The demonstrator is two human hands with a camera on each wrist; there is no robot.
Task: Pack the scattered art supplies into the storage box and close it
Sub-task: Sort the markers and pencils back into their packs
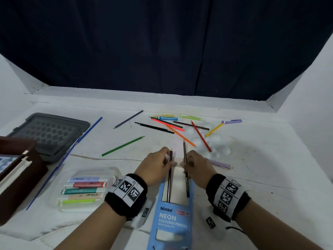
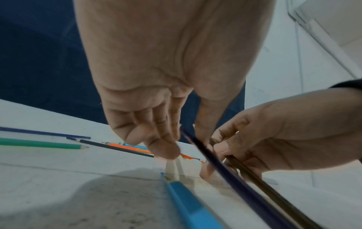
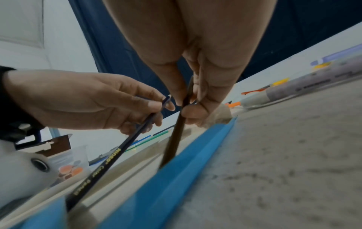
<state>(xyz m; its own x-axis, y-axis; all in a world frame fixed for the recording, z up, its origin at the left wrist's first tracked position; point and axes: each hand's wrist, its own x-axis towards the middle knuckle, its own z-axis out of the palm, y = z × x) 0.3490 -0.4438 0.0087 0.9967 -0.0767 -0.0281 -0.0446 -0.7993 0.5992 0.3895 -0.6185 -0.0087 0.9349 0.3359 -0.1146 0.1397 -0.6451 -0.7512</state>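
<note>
Showing "Ninso" lettering, purple pencil (image 3: pixel 109 161)

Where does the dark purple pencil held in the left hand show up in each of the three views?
Head: the dark purple pencil stands at centre, pinched by the left hand, its lower end in the blue pencil box.
Left wrist: it runs diagonally from centre to lower right.
Right wrist: left of centre, with gold lettering.
Shared landmark: the blue pencil box.
</note>
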